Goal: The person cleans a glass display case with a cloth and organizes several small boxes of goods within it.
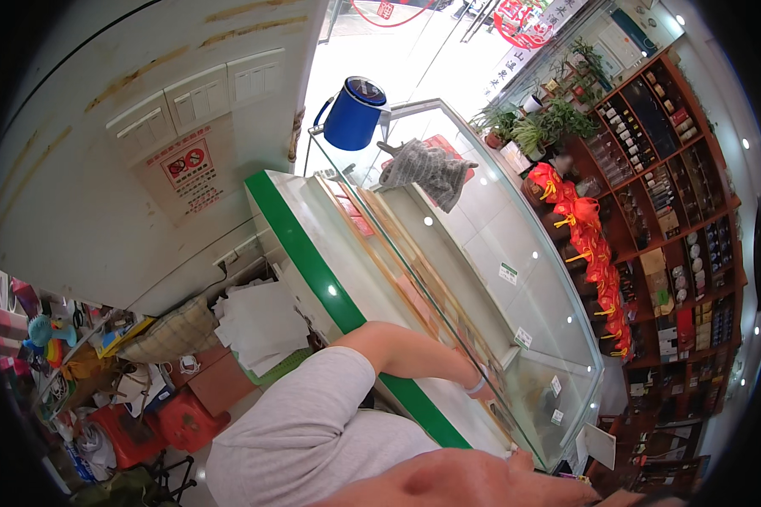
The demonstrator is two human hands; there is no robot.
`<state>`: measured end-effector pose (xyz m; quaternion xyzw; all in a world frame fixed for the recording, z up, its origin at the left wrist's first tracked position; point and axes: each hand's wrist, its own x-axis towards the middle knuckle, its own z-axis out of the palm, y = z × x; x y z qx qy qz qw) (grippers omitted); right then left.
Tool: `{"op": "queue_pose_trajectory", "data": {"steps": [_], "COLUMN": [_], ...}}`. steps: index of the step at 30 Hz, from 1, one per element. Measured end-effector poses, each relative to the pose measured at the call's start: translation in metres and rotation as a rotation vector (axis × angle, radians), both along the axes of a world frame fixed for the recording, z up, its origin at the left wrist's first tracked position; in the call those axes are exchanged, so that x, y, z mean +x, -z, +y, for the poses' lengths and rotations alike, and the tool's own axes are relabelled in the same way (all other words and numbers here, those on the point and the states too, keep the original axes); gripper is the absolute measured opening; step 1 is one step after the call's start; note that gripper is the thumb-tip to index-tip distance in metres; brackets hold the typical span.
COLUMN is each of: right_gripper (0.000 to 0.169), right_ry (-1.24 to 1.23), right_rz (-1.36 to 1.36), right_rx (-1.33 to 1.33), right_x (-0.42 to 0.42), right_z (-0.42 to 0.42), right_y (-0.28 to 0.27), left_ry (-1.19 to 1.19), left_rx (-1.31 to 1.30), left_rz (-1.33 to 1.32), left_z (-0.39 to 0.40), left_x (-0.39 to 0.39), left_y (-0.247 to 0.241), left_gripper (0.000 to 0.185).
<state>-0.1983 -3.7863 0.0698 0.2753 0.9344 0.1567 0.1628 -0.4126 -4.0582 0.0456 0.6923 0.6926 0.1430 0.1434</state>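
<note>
My left arm reaches over the green-edged white counter (314, 266) to the glass display case (513, 215). A pale band circles its wrist, and my left hand (482, 390) is at the lower edge of the glass, close to a wood-framed strip (412, 272). Its fingers are mostly hidden. At the bottom my right arm comes in close to the camera. The fingers of my right hand (519, 461) are by the near end of the glass pane; what they touch cannot be made out. A grey cloth (428, 171) lies crumpled on the glass top, beside a blue bucket (354, 117).
Several red pouches (593, 253) line the case's far side, before wooden shelves (666, 196) of bottles and boxes. Potted plants (536, 130) stand near the window. Behind me are red plastic stools (187, 421), stacked papers (263, 326) and a checked cushion (171, 329).
</note>
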Motion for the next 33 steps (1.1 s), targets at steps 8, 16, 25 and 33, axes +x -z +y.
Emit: {"op": "queue_pose_trajectory", "data": {"steps": [8, 16, 25, 33], "right_gripper": [0.023, 0.021, 0.02, 0.023], "right_ry": [0.109, 0.064, -0.132, -0.014], "right_rz": [0.102, 0.194, -0.02, -0.005], "right_rx": [0.013, 0.007, 0.009, 0.089], "right_x": [0.016, 0.024, 0.022, 0.023], "right_z": [0.048, 0.075, 0.089, 0.056], "right_y": [0.026, 0.049, 0.057, 0.03], "left_ry": [0.01, 0.018, 0.003, -0.016], "left_rx": [-0.016, 0.036, 0.087, 0.041], "left_rz": [0.074, 0.14, 0.101, 0.004], "left_z": [0.041, 0.051, 0.048, 0.004], "left_x": [0.0, 0.002, 0.003, 0.004], "left_y": [0.039, 0.042, 0.038, 0.003], "left_gripper": [0.032, 0.03, 0.034, 0.04]}}
